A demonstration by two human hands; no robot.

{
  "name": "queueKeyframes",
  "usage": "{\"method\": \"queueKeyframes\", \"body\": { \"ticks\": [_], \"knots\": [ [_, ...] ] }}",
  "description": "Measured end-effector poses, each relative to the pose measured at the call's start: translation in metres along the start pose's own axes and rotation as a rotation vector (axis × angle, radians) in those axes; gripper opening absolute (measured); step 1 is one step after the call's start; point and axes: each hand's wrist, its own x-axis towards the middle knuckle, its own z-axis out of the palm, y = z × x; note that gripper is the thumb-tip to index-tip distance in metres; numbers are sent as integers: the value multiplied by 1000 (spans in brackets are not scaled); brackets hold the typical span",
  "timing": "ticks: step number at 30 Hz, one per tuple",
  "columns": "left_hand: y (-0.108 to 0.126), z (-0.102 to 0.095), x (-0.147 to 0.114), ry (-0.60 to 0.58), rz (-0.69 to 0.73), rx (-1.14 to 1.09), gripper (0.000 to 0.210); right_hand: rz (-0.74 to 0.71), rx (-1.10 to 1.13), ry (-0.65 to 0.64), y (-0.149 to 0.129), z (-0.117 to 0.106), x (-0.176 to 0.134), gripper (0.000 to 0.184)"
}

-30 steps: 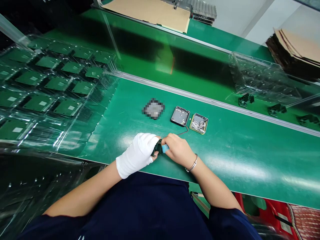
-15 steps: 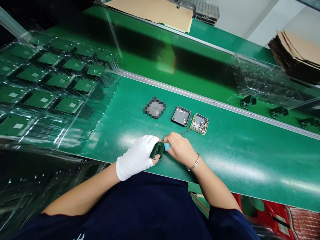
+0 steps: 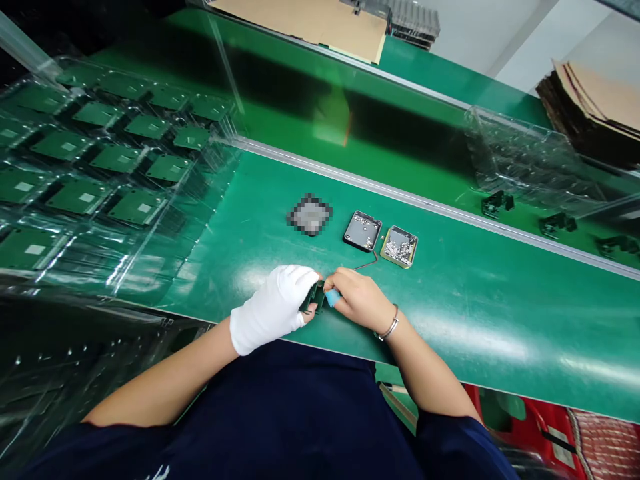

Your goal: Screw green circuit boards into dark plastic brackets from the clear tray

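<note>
My left hand (image 3: 274,308), in a white glove with bare fingertips, is closed around a small dark green part (image 3: 315,301) with upright walls. Against that part's right side, my right hand (image 3: 357,298) has its fingers pinched together, a blue wrap on one of them. Whatever sits between those fingertips is too small or hidden to make out. Just beyond the right hand lies a thin bent rod (image 3: 369,263), like a hex key. Farther back are a black square dish (image 3: 363,232) with a few small metal pieces and a yellow-rimmed dish (image 3: 400,247) heaped with small metal pieces.
Clear plastic trays (image 3: 113,257) of green square boards (image 3: 135,205) fill the left. A blurred-out dark square item (image 3: 310,215) lies behind my hands. A metal rail (image 3: 400,195) crosses the bench; beyond it are dark green parts (image 3: 495,203) and a clear tray (image 3: 530,160).
Both hands have shifted slightly left, and the right fingertips have come closer against the green part, covering more of its right side. The dishes have stayed put.
</note>
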Motion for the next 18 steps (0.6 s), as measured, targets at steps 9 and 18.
{"method": "queueKeyframes", "body": {
  "ticks": [9, 18],
  "knots": [
    [5, -2, -1, 1, -20, 2, 23, -26, 31, 5, 1, 2, 0, 21],
    [-8, 10, -7, 103, -90, -238, 55, 42, 334, 101, 3, -10, 2, 6]
  ]
}}
